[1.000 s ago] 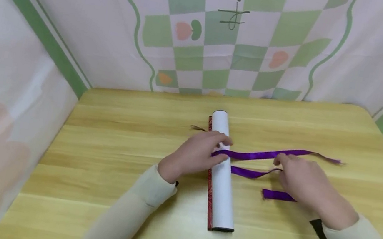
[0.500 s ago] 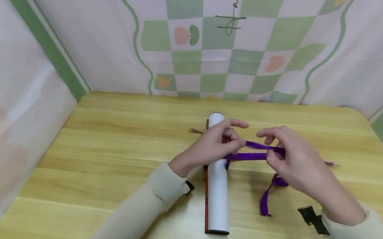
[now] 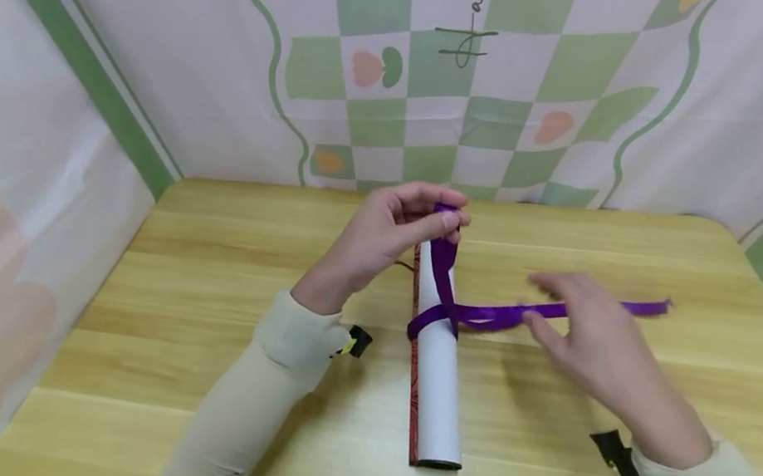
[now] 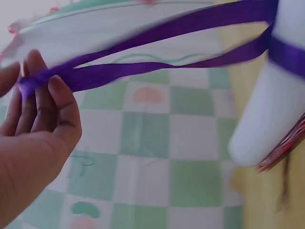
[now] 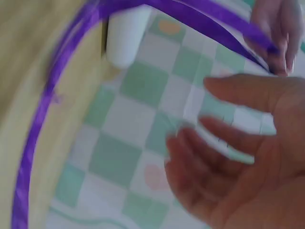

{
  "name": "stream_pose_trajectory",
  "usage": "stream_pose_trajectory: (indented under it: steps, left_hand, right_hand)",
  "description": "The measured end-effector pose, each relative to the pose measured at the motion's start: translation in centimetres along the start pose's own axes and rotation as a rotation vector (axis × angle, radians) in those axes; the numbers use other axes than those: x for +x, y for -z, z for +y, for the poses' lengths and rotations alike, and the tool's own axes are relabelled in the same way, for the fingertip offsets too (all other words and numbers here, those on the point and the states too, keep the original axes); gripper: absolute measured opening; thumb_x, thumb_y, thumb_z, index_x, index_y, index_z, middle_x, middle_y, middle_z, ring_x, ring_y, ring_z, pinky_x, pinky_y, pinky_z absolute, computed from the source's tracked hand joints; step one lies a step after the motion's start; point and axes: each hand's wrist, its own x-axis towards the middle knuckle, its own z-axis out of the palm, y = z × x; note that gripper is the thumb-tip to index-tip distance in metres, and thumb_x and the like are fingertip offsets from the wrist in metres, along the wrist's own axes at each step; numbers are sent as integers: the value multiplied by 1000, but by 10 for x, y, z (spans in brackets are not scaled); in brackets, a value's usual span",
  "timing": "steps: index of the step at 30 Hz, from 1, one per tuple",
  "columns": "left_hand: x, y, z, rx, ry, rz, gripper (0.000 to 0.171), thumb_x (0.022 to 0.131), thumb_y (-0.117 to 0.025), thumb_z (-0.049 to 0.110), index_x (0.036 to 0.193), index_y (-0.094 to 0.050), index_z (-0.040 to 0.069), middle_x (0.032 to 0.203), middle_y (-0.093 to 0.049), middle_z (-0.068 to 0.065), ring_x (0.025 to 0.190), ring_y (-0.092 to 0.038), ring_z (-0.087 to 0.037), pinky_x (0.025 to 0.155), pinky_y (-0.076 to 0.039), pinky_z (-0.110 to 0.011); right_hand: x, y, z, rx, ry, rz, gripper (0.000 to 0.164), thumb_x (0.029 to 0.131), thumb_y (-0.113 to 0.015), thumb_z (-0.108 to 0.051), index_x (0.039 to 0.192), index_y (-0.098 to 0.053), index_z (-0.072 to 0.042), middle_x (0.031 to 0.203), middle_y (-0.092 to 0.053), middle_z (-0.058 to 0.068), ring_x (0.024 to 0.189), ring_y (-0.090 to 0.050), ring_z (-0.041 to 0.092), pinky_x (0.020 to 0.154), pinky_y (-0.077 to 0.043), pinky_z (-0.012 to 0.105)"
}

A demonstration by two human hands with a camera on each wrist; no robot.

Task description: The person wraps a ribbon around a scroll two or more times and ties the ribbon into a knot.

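Note:
A white rolled scroll (image 3: 439, 399) with a red patterned edge lies lengthwise on the table. A purple ribbon (image 3: 443, 269) wraps round its middle. My left hand (image 3: 381, 238) pinches a loop of this ribbon between thumb and fingers, raised over the scroll's far end; in the left wrist view, two purple strands (image 4: 157, 33) run taut from the fingers to the scroll. To the right, my right hand (image 3: 597, 350) hovers over the ribbon's tail, fingers spread. The right wrist view shows its palm (image 5: 267, 181) holding nothing, with the tail (image 5: 31, 152) hanging apart from it.
The wooden table (image 3: 192, 375) has its far edge against a green and white checked cloth (image 3: 442, 54). Cloth panels also stand at left and right. A thin dark cord (image 3: 405, 265) sticks out from the scroll's left side.
Both hands worked at the ribbon right of the scroll half a second ago. Since then my left hand has drawn a loop up and away, and my right hand has let go.

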Motion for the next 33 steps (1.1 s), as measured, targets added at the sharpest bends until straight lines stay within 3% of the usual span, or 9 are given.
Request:
stream_pose_trajectory:
  steps: [2,5,9,13,21,25,28,30,33]
  left_hand:
    - [2,3,10,35,-43,41,26,102,-64,-2,127,-67,-10,114,-77,-21,90,-75,-11,96,-62,-35]
    - [4,10,21,81,-88,94,25,102,-65,-2,125,-69,-9,118,-75,-27,92,-78,-15,99,-61,-38]
    - [4,21,35,153,-139,165,24,102,-65,-1,124,-70,-8,118,-76,-25,95,-79,-21,98,-61,-36]
    - [4,35,50,203,-198,257,24,101,-66,-1,124,-71,-7,117,-77,-21,97,-78,-18,93,-62,-33]
    - [-2,71,71,157,-274,409,37,101,-66,-1,137,-65,-5,131,-74,-13,99,-73,-11,92,-60,-23]
    - [-15,92,70,233,-184,472,41,103,-66,4,144,-62,1,139,-68,-14,102,-71,-10,92,-58,-19]
    - [-29,108,58,359,-36,480,43,105,-65,10,147,-60,6,136,-68,-13,100,-68,-12,89,-56,-18]
    - [-40,118,41,487,83,437,46,106,-64,16,151,-57,8,134,-68,-14,101,-68,-18,86,-56,-24]
    - [-61,130,12,660,295,274,58,107,-64,28,159,-47,11,146,-62,-16,114,-69,-29,93,-57,-38]
  right_hand:
    - [-6,-12,-9,55,82,-68,40,92,-80,-12,129,-69,-1,122,-74,18,110,-71,36,94,-59,57]
    - [-19,-33,-22,97,272,-149,36,93,-80,-16,127,-72,-12,128,-74,7,113,-71,26,94,-61,49]
    - [-33,-53,-33,68,471,-157,32,94,-79,-22,125,-73,-22,140,-68,3,127,-66,25,102,-58,49]
    - [-39,-61,-36,45,502,-129,26,93,-79,-22,119,-76,-23,139,-68,2,127,-65,24,103,-58,49]
    - [-35,-61,-31,39,483,-144,23,94,-78,-22,117,-76,-22,136,-69,3,123,-67,24,100,-59,47]
    - [-30,-56,-23,36,432,-160,27,93,-79,-18,119,-76,-20,135,-69,5,120,-69,25,99,-60,47]
    - [-27,-52,-12,21,368,-184,30,92,-79,-16,122,-75,-17,135,-69,8,122,-68,28,101,-59,51]
    - [-26,-50,-6,2,327,-197,31,92,-79,-16,123,-75,-15,135,-69,9,123,-68,31,102,-57,54]
    - [-25,-48,4,-24,283,-213,30,93,-79,-17,122,-75,-13,131,-71,11,121,-68,34,103,-56,58]
